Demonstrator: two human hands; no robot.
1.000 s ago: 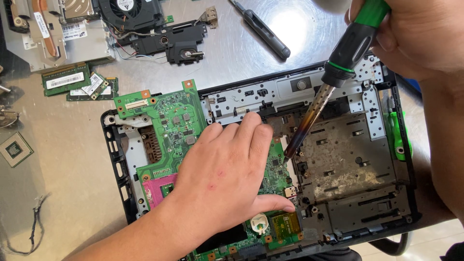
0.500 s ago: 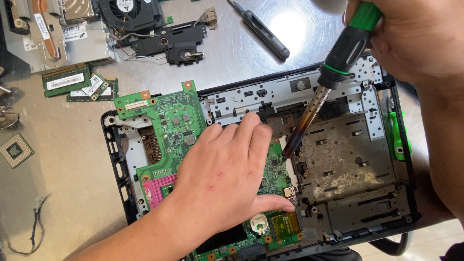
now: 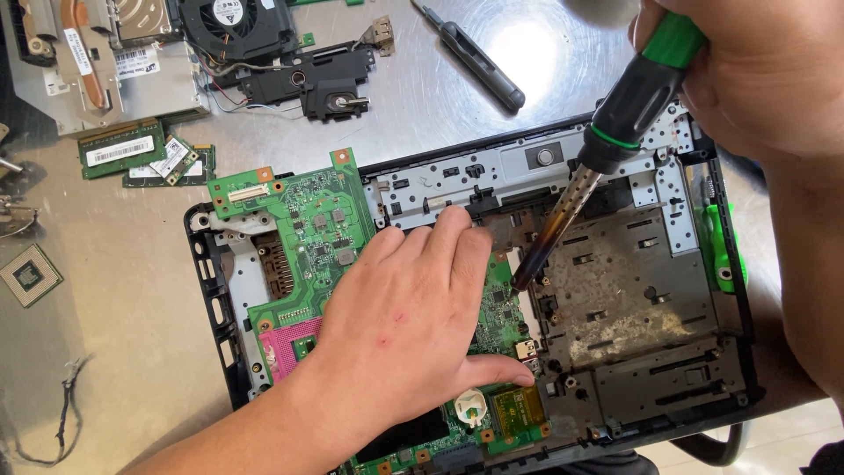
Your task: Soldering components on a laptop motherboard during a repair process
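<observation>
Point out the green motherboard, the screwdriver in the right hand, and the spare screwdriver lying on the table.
green motherboard [image 3: 312, 220], head view, upper bare area.
green-and-black screwdriver [image 3: 637, 97], head view, black grip.
black screwdriver [image 3: 479, 62], head view, handle.

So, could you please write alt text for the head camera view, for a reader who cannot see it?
A left hand lies flat on a green circuit board inside an opened laptop base, while the right hand holds a green-and-black screwdriver, tip down at the board's edge. Removed parts, among them a fan, lie on the metal table.
</observation>
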